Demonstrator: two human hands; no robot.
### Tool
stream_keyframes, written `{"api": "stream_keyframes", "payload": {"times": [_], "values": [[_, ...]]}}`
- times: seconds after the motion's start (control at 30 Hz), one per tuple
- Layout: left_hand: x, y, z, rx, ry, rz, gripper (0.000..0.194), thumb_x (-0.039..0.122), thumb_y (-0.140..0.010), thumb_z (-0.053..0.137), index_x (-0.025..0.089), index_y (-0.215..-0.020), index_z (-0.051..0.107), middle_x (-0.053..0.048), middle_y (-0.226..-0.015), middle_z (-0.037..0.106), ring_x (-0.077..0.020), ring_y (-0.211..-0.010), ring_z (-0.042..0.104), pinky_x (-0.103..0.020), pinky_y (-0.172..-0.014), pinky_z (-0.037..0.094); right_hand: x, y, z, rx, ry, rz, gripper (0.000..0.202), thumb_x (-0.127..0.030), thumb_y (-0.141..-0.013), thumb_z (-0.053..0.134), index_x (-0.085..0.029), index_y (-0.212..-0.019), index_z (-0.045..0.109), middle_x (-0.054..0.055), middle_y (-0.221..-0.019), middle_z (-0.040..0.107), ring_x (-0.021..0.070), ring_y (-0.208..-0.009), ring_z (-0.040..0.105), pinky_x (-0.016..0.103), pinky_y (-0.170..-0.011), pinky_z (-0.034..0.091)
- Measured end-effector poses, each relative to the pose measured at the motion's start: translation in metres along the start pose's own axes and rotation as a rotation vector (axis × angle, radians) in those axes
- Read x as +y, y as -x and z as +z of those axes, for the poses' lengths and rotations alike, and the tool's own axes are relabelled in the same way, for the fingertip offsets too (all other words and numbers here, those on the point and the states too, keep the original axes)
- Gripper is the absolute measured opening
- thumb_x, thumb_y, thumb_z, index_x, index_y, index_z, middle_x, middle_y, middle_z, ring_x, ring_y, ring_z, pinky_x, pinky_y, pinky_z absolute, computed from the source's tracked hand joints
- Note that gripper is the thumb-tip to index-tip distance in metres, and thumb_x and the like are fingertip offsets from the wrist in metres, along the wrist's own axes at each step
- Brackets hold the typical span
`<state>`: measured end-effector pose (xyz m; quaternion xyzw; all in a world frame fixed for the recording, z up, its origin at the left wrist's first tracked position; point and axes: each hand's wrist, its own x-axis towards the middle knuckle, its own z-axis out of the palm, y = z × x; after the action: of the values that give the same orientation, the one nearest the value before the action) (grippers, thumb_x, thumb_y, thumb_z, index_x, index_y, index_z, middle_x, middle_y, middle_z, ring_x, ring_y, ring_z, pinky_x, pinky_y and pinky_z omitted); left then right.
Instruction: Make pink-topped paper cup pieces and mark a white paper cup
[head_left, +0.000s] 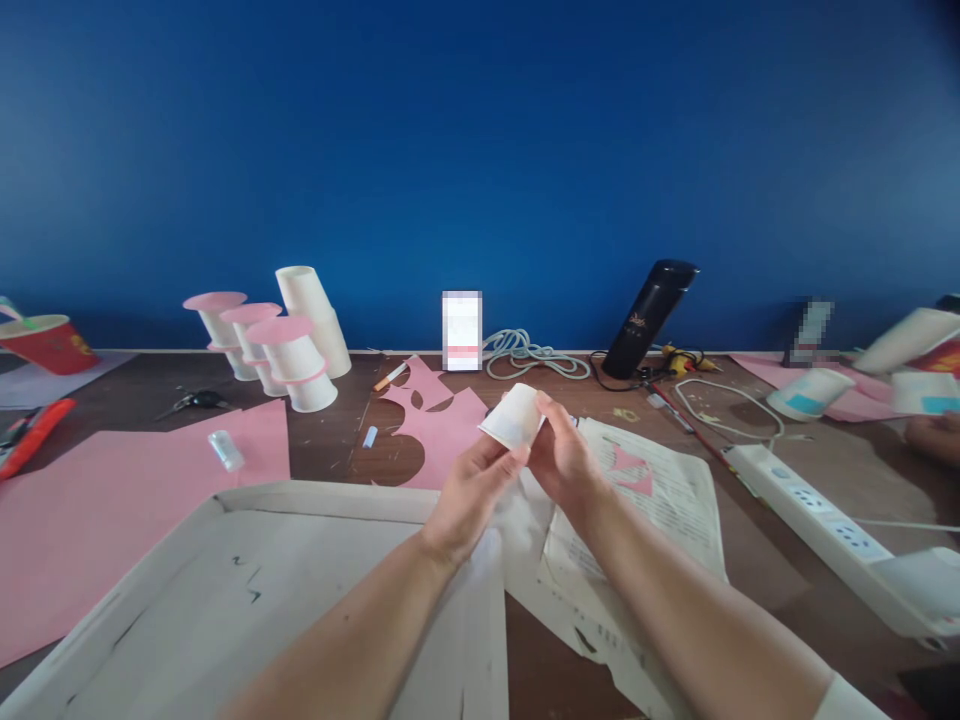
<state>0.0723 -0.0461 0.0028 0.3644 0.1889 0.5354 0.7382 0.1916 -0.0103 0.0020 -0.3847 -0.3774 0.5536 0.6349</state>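
Note:
A white paper cup (513,415) is held upside down and slightly tilted between both my hands, above the table. My left hand (474,490) grips it from below near the rim. With its fingers on the cup's right side, my right hand (564,450) holds it too. Beneath and behind them lies pink paper (450,430) with round pieces cut out. A printed sheet (675,500) with small pink scraps (634,472) lies under my right forearm. My left forearm passes over a white shallow box lid (322,590).
Cup towers with pink discs (289,360) and a white cup stack (311,315) stand back left. A phone (462,332), cable (525,352) and black flask (646,318) line the wall. A power strip (817,530) lies right. Another person's hand (934,435) is at the right edge.

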Motion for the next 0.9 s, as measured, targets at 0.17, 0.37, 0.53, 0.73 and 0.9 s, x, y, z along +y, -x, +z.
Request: {"api": "stream_keyframes", "payload": {"times": [0.17, 0.37, 0.53, 0.73, 0.9], "values": [[0.004, -0.006, -0.004, 0.200, 0.402, -0.120, 0.028, 0.029, -0.081, 0.064, 0.011, -0.103, 0.066, -0.012, -0.106, 0.069, -0.0233, -0.101, 0.063, -0.037, -0.096, 0.046, 0.000, 0.004, 0.000, -0.052, -0.081, 0.002, 0.044, -0.041, -0.074, 0.069, -0.028, -0.115, 0.056, 0.002, -0.100, 0.068, 0.0196, -0.084, 0.063, 0.033, -0.069, 0.049], [0.008, -0.007, -0.009, 0.282, 0.443, -0.167, 0.028, 0.018, -0.080, 0.064, 0.010, -0.106, 0.064, -0.011, -0.100, 0.070, -0.0219, -0.094, 0.065, -0.035, -0.089, 0.051, 0.010, 0.009, 0.001, -0.038, 0.125, -0.114, 0.041, -0.048, -0.079, 0.062, -0.028, -0.115, 0.057, 0.002, -0.097, 0.068, 0.0191, -0.084, 0.064, 0.035, -0.073, 0.051], [0.008, -0.010, -0.011, 0.336, 0.386, -0.152, 0.022, 0.020, -0.079, 0.065, 0.010, -0.099, 0.065, -0.011, -0.097, 0.071, -0.0205, -0.090, 0.066, -0.031, -0.084, 0.053, 0.003, 0.010, -0.002, 0.168, 0.480, -0.514, 0.036, -0.041, -0.087, 0.055, -0.027, -0.120, 0.054, 0.005, -0.101, 0.068, 0.0191, -0.089, 0.064, 0.039, -0.079, 0.052], [0.006, -0.016, -0.018, 0.487, 0.352, -0.050, 0.020, 0.012, -0.074, 0.069, 0.014, -0.093, 0.065, -0.008, -0.101, 0.070, -0.0179, -0.106, 0.062, -0.025, -0.094, 0.048, -0.016, 0.026, 0.002, 0.078, 0.846, -0.943, 0.026, -0.022, -0.089, 0.053, -0.024, -0.113, 0.062, 0.005, -0.096, 0.068, 0.0169, -0.077, 0.062, 0.037, -0.075, 0.051], [0.004, -0.016, -0.019, 0.479, 0.296, -0.043, 0.017, 0.013, -0.074, 0.069, 0.014, -0.091, 0.066, -0.007, -0.102, 0.070, -0.0186, -0.109, 0.060, -0.026, -0.097, 0.047, -0.018, 0.031, 0.005, -0.039, 0.963, -0.973, 0.020, -0.017, -0.086, 0.055, -0.022, -0.101, 0.065, 0.005, -0.085, 0.069, 0.0183, -0.077, 0.063, 0.036, -0.074, 0.050]]}}
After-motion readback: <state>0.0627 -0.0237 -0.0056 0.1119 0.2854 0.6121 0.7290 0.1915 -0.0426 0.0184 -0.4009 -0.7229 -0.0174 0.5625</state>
